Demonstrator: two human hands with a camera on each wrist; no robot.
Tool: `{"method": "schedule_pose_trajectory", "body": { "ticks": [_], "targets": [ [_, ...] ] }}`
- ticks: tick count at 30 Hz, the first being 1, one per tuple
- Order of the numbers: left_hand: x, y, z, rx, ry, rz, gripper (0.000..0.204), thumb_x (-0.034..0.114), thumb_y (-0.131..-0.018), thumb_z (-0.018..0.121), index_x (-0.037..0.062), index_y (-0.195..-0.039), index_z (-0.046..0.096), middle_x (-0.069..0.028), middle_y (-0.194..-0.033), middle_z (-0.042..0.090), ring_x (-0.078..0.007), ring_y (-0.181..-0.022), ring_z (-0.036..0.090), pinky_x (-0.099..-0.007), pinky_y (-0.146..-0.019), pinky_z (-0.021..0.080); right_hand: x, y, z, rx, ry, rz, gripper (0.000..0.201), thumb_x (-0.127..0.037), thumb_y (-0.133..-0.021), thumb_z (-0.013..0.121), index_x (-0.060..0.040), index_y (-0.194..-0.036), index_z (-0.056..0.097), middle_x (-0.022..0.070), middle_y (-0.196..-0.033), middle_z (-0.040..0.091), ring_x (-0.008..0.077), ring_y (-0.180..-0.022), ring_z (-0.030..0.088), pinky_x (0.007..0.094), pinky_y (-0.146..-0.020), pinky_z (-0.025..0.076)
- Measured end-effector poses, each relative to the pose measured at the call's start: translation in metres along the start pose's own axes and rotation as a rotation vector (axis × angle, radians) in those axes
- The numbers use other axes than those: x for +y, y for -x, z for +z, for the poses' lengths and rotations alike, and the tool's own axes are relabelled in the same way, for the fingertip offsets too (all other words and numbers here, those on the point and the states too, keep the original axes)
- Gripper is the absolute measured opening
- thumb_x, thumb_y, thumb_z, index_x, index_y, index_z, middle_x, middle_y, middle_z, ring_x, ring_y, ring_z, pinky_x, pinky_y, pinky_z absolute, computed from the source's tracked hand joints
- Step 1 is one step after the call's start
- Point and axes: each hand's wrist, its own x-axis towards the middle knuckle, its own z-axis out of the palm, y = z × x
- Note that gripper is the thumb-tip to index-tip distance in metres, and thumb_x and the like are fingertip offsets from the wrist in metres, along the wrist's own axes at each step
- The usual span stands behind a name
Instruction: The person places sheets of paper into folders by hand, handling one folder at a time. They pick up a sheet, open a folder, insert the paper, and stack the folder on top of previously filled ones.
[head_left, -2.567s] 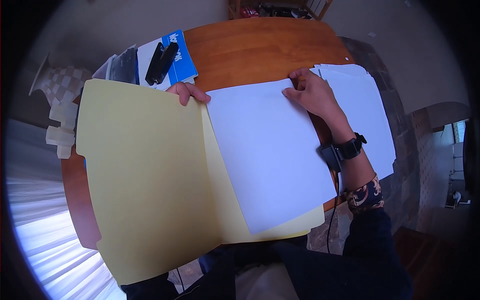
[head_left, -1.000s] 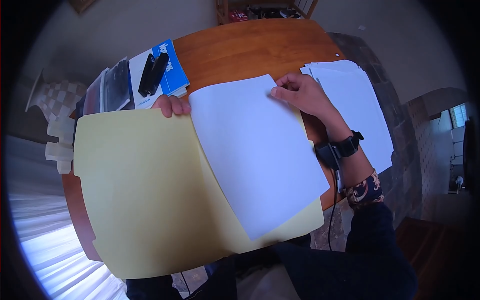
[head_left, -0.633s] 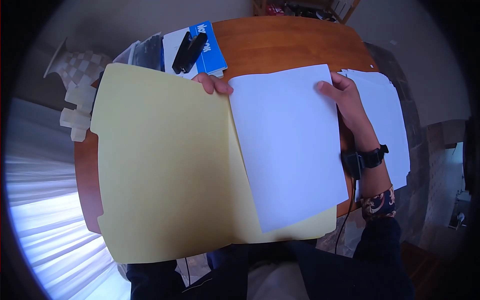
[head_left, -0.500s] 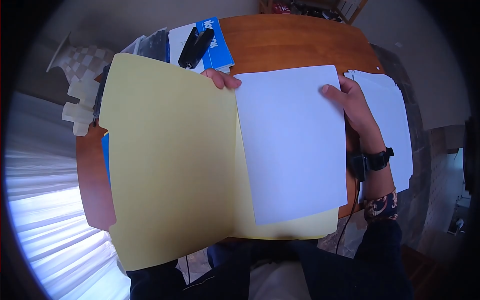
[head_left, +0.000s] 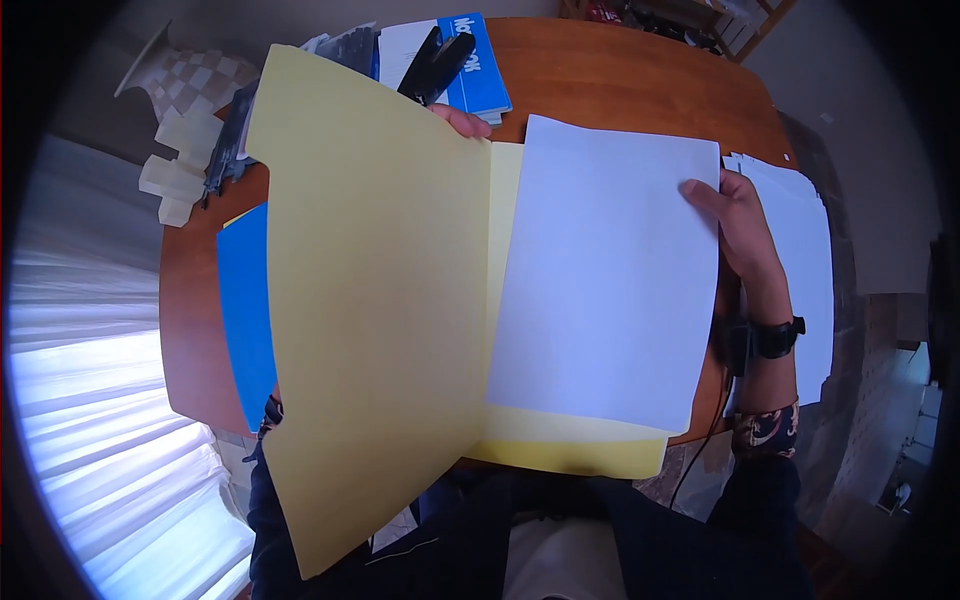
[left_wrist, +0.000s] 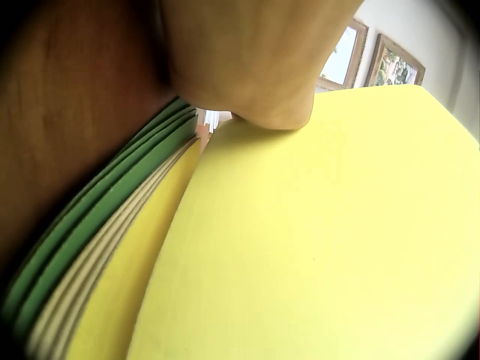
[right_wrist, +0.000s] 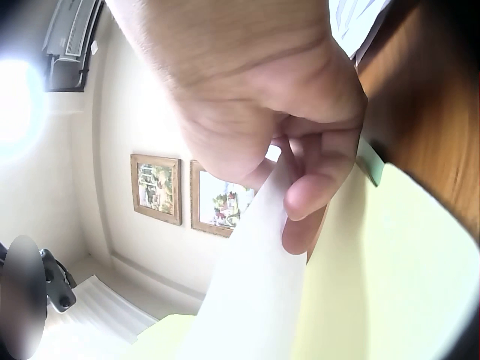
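Note:
A yellow manila folder (head_left: 385,300) lies spread apart in front of me, its left cover raised at a slant. My left hand (head_left: 460,121) is mostly hidden behind that cover, and its fingers hold the top edge near the fold. In the left wrist view the hand (left_wrist: 247,67) lies against the cover's outer side. My right hand (head_left: 745,225) pinches the upper right edge of a white paper sheet (head_left: 610,280), thumb in front and fingers behind. The sheet overlaps the folder's right half, leaving a yellow strip at the bottom.
A black stapler (head_left: 437,65) rests on a blue and white notebook (head_left: 485,80) at the back left. Loose papers (head_left: 805,260) are stacked at the right. A blue sheet or folder (head_left: 245,310) shows at left on the wooden table (head_left: 630,75). Green folder edges (left_wrist: 97,202) lie underneath.
The folder's left cover has swung up more steeply, baring the blue piece. The sheet has straightened and shifted rightward from the fold. My right thumb has come onto the sheet's front.

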Motion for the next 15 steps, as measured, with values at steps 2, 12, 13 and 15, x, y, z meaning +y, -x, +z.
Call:
{"method": "schedule_pose_trajectory", "body": {
  "ticks": [2, 12, 13, 15],
  "targets": [
    [0.001, 0.001, 0.005, 0.008, -0.028, 0.005, 0.026, 0.027, -0.094, 0.063, 0.0041, -0.105, 0.059, -0.0146, -0.116, 0.057, -0.0313, -0.126, 0.054, -0.0405, -0.094, 0.057, 0.001, 0.001, 0.001, -0.013, -0.06, -0.009, 0.02, -0.012, -0.089, 0.068, 0.0033, -0.102, 0.068, 0.0098, -0.087, 0.072, 0.0141, -0.072, 0.068, 0.0276, -0.071, 0.054],
    [-0.031, -0.017, -0.015, -0.076, 0.004, 0.375, 0.026, 0.027, -0.095, 0.063, 0.0027, -0.104, 0.061, -0.0143, -0.112, 0.061, -0.0255, -0.097, 0.066, -0.0344, -0.086, 0.057, -0.003, 0.009, 0.009, -0.142, 0.039, -0.012, 0.021, -0.016, -0.091, 0.07, 0.0021, -0.101, 0.071, 0.0097, -0.085, 0.072, 0.0129, -0.07, 0.068, 0.0263, -0.07, 0.054],
    [-0.032, -0.017, -0.016, -0.083, 0.01, 0.387, 0.026, 0.026, -0.095, 0.063, 0.0027, -0.104, 0.061, -0.0143, -0.111, 0.061, -0.0254, -0.097, 0.066, -0.0344, -0.086, 0.057, -0.002, 0.009, 0.01, -0.157, 0.036, -0.006, 0.021, -0.017, -0.091, 0.07, 0.002, -0.101, 0.071, 0.0096, -0.085, 0.072, 0.0125, -0.07, 0.067, 0.0257, -0.07, 0.053],
    [-0.031, -0.018, -0.016, -0.081, 0.009, 0.382, 0.025, 0.026, -0.095, 0.062, 0.0027, -0.104, 0.061, -0.0142, -0.111, 0.061, -0.0252, -0.097, 0.066, -0.0343, -0.085, 0.057, -0.001, 0.008, 0.01, -0.151, 0.036, 0.003, 0.022, -0.017, -0.091, 0.071, 0.002, -0.101, 0.071, 0.0096, -0.085, 0.072, 0.0121, -0.07, 0.067, 0.0253, -0.069, 0.053]
  ]
}}
